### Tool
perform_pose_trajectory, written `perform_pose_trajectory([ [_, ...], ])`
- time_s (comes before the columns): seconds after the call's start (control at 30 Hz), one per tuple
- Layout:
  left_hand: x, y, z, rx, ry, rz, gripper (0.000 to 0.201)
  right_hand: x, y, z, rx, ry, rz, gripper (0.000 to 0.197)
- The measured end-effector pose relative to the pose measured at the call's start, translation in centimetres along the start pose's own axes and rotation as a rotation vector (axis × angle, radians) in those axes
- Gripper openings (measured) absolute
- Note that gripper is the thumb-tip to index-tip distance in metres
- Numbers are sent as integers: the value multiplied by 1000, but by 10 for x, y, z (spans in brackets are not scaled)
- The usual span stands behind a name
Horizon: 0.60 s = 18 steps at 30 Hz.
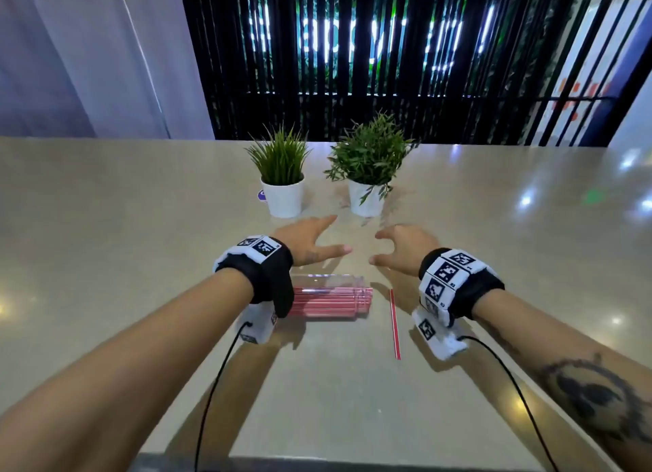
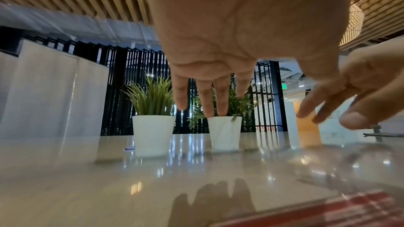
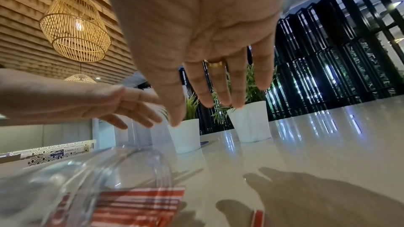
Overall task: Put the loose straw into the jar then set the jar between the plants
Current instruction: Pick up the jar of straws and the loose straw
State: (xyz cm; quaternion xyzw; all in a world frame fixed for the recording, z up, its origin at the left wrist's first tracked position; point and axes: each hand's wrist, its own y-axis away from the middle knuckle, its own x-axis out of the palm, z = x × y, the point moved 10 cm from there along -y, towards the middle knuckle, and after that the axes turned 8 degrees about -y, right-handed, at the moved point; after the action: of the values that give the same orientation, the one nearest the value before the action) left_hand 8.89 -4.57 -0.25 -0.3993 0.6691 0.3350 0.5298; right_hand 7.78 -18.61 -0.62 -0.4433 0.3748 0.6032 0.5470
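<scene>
Hands hover empty with fingers spread, left hand (image 1: 310, 240) and right hand (image 1: 405, 247) apart above the counter (image 1: 141, 224). Nearer the person, the jar (image 1: 331, 297) lies sideways, mouth toward the loose straw (image 1: 394, 323), probably easing insertion; the plants (image 1: 282, 161) leave a gap.

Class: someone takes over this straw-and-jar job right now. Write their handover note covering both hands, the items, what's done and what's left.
Left hand: open, holding nothing, above the table.
Right hand: open, holding nothing.
Jar: lying on its side near the left wrist, red straws inside, mouth toward the right.
Loose straw: flat on the table beside the jar's mouth.
Plants: upright, a gap between them.
Done: nothing.
Left: insert the straw, place the jar between the plants.
</scene>
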Motion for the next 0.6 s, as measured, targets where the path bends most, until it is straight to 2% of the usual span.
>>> perform_pose_trajectory([
  [0.1,27,6,-2,-27,-8,215,73,18,6,-11,58,5,117,45],
  [0.2,43,13,-6,-14,-56,342,73,30,13,-17,76,-8,195,30],
  [0.37,58,17,-8,-9,-116,407,99,36,18,-24,94,-8,225,24],
  [0.47,68,16,-7,-4,-137,425,99,44,21,-28,132,-26,280,26],
  [0.6,70,9,-3,1,-178,378,92,53,28,-32,173,-55,333,27],
])
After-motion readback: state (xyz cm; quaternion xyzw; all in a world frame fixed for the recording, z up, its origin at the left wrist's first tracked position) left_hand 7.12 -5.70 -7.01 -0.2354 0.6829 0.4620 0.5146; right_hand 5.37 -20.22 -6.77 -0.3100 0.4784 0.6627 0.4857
